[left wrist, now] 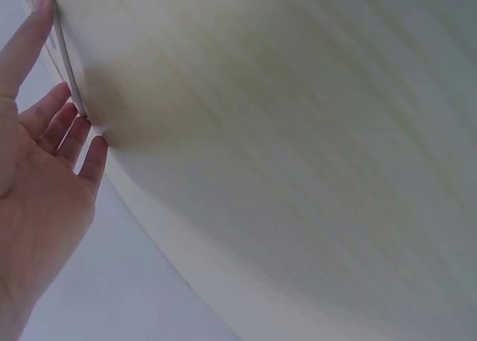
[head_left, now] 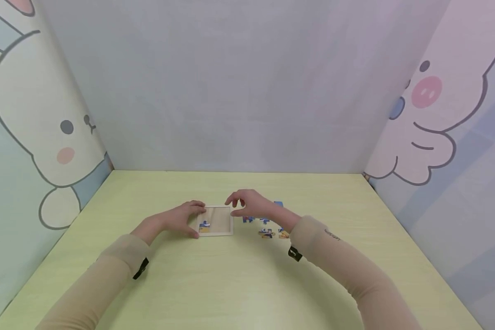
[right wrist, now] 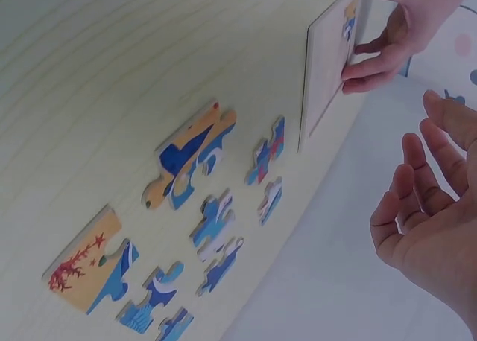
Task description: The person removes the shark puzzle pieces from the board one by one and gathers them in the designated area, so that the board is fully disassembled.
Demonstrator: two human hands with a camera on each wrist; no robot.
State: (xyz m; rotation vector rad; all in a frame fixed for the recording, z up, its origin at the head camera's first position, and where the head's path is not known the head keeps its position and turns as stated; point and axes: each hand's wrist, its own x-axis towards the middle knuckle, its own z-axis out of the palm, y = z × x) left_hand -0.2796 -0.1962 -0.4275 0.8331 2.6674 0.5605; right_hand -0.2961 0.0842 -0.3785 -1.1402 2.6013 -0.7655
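A shallow wooden puzzle tray with a pale rim lies on the table, and a blue-and-yellow puzzle piece sits in its near left corner. My left hand holds the tray at its left side, thumb at the near corner and fingers at the far one. Over the tray's right edge hovers my right hand, fingers loosely bent and nothing between them. Several loose pieces lie right of the tray, partly hidden by the right forearm in the head view. Among them are a coral-patterned piece and an orange-and-blue piece.
The light yellow-green table ends at a plain pale curtain behind. Cartoon-printed panels stand along both sides. Both wrists carry dark straps below beige sleeves.
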